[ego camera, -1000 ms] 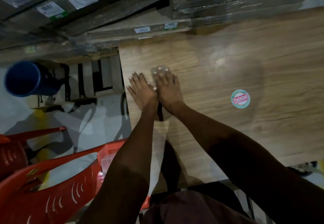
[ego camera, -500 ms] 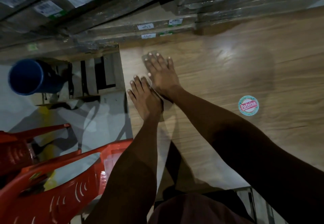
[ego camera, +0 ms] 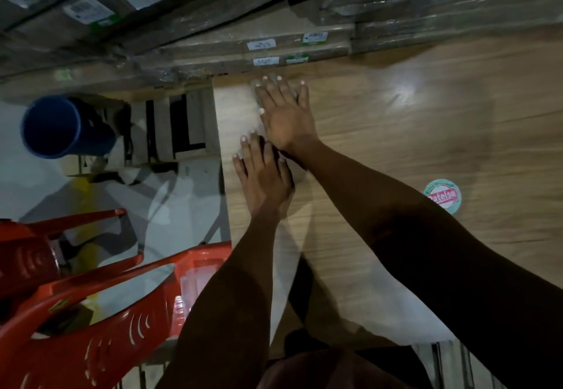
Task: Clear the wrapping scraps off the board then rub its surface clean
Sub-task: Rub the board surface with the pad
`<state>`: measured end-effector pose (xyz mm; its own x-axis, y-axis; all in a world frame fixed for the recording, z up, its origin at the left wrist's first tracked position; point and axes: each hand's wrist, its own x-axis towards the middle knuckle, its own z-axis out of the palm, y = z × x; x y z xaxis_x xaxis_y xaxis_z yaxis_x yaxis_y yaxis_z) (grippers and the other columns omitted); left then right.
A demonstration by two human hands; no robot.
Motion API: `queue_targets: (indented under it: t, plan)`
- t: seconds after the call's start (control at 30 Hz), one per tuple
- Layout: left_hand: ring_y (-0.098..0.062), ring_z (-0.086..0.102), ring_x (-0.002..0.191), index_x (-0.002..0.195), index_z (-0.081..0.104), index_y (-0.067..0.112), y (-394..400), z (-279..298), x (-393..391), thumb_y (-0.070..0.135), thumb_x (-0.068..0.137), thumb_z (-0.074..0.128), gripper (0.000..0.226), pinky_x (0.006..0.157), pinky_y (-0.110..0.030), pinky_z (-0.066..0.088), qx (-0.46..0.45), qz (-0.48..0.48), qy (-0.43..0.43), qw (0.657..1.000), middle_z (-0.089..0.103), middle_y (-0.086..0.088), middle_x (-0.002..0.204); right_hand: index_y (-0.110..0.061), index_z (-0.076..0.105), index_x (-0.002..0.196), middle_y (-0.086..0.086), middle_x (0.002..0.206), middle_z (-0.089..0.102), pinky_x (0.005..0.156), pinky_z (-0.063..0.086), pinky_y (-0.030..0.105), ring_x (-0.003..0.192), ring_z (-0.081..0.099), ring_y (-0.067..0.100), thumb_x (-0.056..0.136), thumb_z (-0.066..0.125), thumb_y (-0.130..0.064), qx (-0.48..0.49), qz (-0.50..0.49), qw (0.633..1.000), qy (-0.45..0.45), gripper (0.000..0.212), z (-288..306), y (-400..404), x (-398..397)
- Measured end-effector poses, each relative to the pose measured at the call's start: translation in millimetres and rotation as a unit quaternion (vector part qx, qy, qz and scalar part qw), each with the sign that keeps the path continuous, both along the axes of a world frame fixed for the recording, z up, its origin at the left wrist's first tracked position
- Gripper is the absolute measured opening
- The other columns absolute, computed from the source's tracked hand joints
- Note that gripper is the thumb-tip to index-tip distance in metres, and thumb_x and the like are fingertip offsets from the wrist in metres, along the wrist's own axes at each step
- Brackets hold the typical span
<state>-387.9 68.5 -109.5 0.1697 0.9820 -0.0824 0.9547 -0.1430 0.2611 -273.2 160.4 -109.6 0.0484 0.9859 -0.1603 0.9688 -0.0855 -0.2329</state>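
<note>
Head view: I see my right hand (ego camera: 285, 114) spread flat on a small rag (ego camera: 255, 88), rubbing the board (ego camera: 426, 132) toward twelve o'clock; my left hand (ego camera: 262, 175) rests flat. Next, I think, rub toward three o'clock.

Open board (ego camera: 396, 132) surface to the right, wrapped stacked panels (ego camera: 274, 47) walling the far edge, red chairs (ego camera: 91, 312) crowding left
</note>
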Motion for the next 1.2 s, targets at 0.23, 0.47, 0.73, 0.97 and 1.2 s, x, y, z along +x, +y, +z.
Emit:
queue_targets:
  t: [0.23,0.47,0.73,0.97,1.2]
  plan:
    - [-0.025,0.021,0.155,0.140,0.048,0.015,-1,0,-1,0.027,0.103,0.044,0.039,0.128,-0.045,0.014,-0.003,-0.099,-0.041,0.994,0.033,-0.010,0.163,-0.019,0.023,0.163,0.006,0.171,0.018,0.121,0.010,0.067,0.158,0.014,0.031,0.106,0.022,-0.038,0.002,-0.193,0.981,-0.017,0.060,-3,1,54]
    - [-0.023,0.023,0.155,0.148,0.043,0.014,-1,-2,2,0.024,0.104,0.039,0.045,0.129,-0.043,0.014,0.005,-0.069,-0.046,0.997,0.032,-0.009,0.165,-0.023,0.024,0.162,0.004,0.169,0.025,0.121,0.010,0.068,0.157,0.020,0.028,0.105,0.023,-0.037,0.012,-0.055,0.998,-0.039,0.058,-6,-10,64]
    - [-0.026,0.027,0.153,0.145,0.043,0.014,-2,0,4,0.021,0.103,0.039,0.043,0.127,-0.046,0.019,0.018,-0.076,-0.027,0.997,0.036,-0.011,0.162,-0.020,0.020,0.163,0.005,0.172,0.016,0.118,0.010,0.073,0.159,0.012,0.033,0.106,0.021,-0.037,-0.002,-0.133,0.991,-0.017,0.060,-4,-30,47]
    - [-0.024,0.026,0.153,0.144,0.045,0.016,-3,-2,4,0.025,0.105,0.036,0.042,0.127,-0.045,0.020,0.018,-0.076,-0.013,0.997,0.036,-0.009,0.162,-0.023,0.024,0.161,0.002,0.171,0.021,0.119,0.013,0.069,0.158,0.016,0.028,0.105,0.020,-0.039,0.003,-0.137,0.990,-0.032,0.059,-6,-52,77]
    - [-0.024,0.023,0.154,0.143,0.045,0.016,-5,0,2,0.036,0.103,0.042,0.045,0.127,-0.046,0.019,0.015,-0.085,-0.029,0.996,0.035,-0.009,0.162,-0.021,0.020,0.163,0.004,0.172,0.015,0.120,0.011,0.071,0.159,0.011,0.033,0.105,0.022,-0.036,-0.001,-0.193,0.981,0.008,0.060,0,-69,42]
